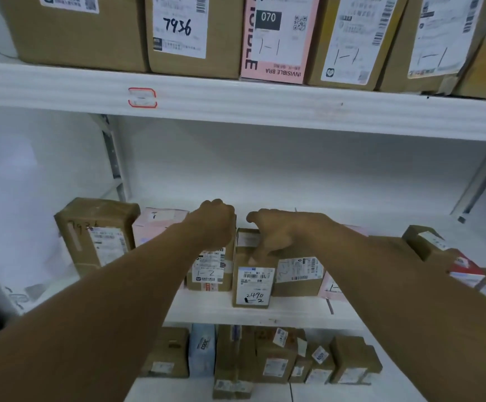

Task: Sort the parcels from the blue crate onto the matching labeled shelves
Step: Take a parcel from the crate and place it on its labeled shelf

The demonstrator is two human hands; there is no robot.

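Observation:
Both my arms reach onto the middle white shelf (236, 310). My right hand (279, 230) rests on top of a small brown parcel (253, 285) whose label reads "2490 1-2", fingers curled over its top front edge. My left hand (215, 221) is curled on the top of a brown parcel marked "1-2" (209, 271) just to the left. The two parcels stand side by side, touching. The blue crate is out of view.
On the same shelf stand a brown box marked 7936 (96, 233), a pink parcel (154, 224), another brown box (299, 274) and parcels at far right (439, 245). The upper shelf (265, 103) carries large boxes marked "1-1". Several small parcels fill the lower shelf (265, 358).

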